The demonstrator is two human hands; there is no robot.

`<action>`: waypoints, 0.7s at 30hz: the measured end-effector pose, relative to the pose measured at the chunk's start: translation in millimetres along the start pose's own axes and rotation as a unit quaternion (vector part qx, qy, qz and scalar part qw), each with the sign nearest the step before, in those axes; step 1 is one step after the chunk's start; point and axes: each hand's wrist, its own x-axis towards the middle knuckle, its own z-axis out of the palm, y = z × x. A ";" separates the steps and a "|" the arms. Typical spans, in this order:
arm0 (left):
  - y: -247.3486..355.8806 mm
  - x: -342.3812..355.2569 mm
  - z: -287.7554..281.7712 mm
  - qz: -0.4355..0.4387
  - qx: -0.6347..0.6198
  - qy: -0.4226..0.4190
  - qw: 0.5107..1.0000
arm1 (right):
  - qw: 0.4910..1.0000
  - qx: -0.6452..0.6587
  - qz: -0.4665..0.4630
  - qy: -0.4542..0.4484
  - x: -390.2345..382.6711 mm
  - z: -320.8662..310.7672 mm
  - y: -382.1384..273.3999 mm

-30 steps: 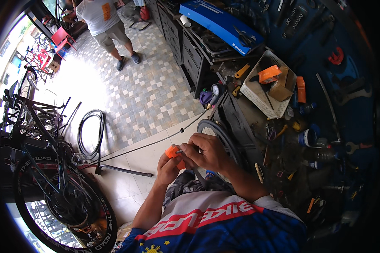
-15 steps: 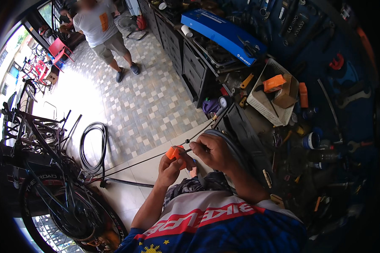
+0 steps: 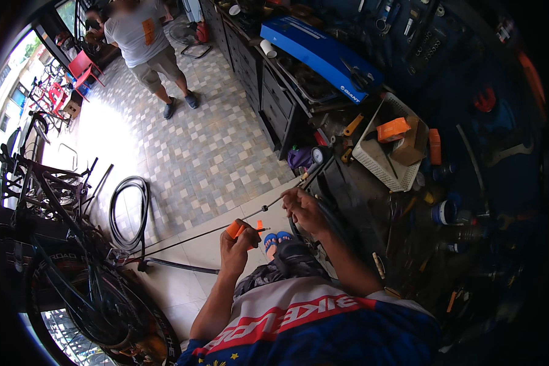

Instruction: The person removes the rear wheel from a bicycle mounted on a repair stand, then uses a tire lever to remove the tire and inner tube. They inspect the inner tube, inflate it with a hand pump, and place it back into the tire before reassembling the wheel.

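My left hand is closed around a small bright orange box, with part of the orange showing past the fingers. A thin dark stem with a pale tip sticks out of this hand to the right. To the right and slightly higher, my right hand has its fingers curled in; whatever they hold, if anything, is hidden. A thin dark hose runs just beyond both hands to a round dial gauge at the bench.
Bicycles stand at left beside a coiled black hose. At right, a cluttered bench holds a white basket and a long blue box. Dark drawers line it. A person stands on the tiled floor beyond.
My hands have moved apart: the left one slightly left and down, the right one drawn away from the orange box. The dark stem now shows beside my left hand.
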 end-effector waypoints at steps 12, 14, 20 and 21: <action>-3.5 -37.5 11.6 -0.004 0.014 0.208 0.978 | 0.941 -0.193 0.101 0.261 150.3 -139.3 142.3; -6.9 -46.5 16.7 0.010 -0.015 0.235 0.972 | 0.930 -0.241 0.070 0.268 158.9 -139.7 151.7; -15.1 -74.9 23.9 0.018 -0.027 0.304 0.952 | 0.934 -0.229 -0.009 0.274 159.2 -119.0 122.7; -15.2 -79.1 23.8 0.027 -0.026 0.309 0.950 | 0.953 -0.215 -0.085 0.194 155.4 -113.1 107.3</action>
